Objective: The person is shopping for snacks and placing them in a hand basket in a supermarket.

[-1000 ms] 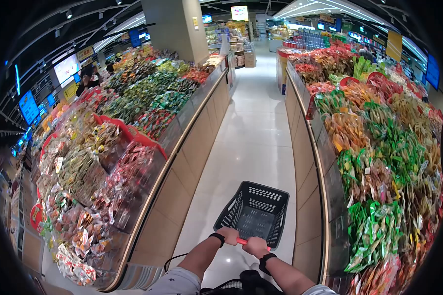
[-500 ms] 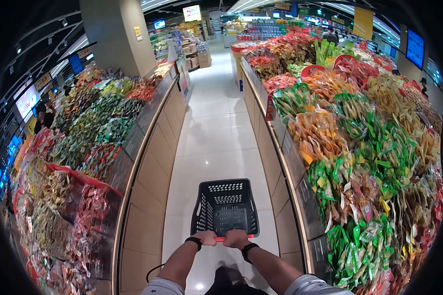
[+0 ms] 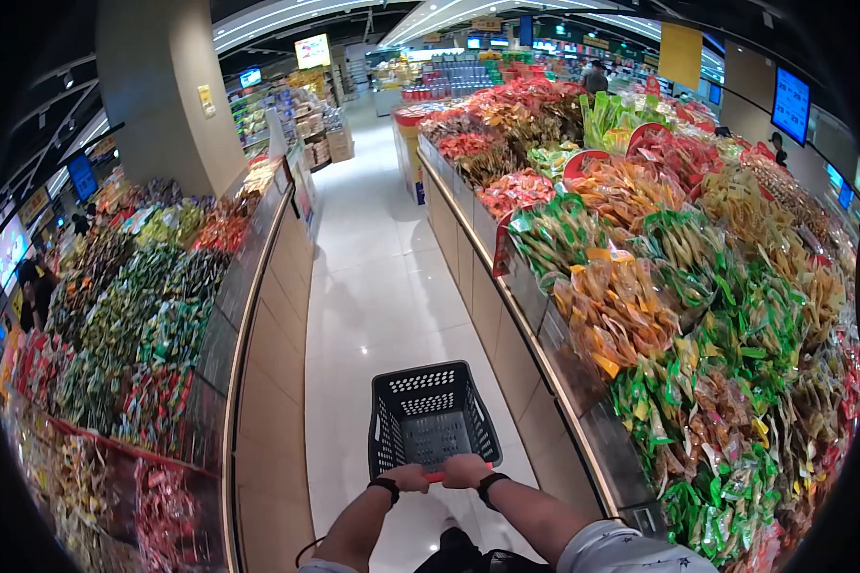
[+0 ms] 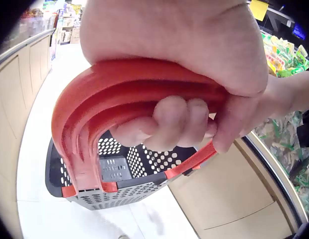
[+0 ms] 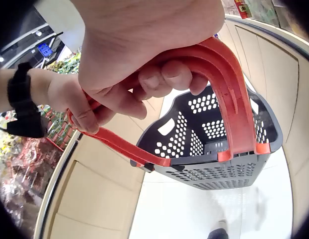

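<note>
A black perforated shopping basket (image 3: 430,420) with nothing in it hangs in front of me over the white aisle floor. Both hands grip its red handle (image 3: 437,476) side by side. My left hand (image 3: 408,477) holds the left part and my right hand (image 3: 465,471) the right part. In the left wrist view the left hand's fingers (image 4: 169,122) curl under the red handle (image 4: 109,94), with the basket (image 4: 119,172) below. The right wrist view has my right hand's fingers (image 5: 167,74) wrapped around the handle (image 5: 229,94) above the basket (image 5: 214,149). Each wrist wears a black band.
Long wood-panelled display counters flank the aisle: the left counter (image 3: 258,382) and the right counter (image 3: 535,353), both heaped with bagged snacks. The tiled aisle floor (image 3: 373,267) runs ahead to a pillar (image 3: 162,86) and more shelves. A person (image 3: 33,282) stands far left.
I have moved forward along the aisle with the basket and my view has swung toward the right counter. Both hands kept their grip on the handle.
</note>
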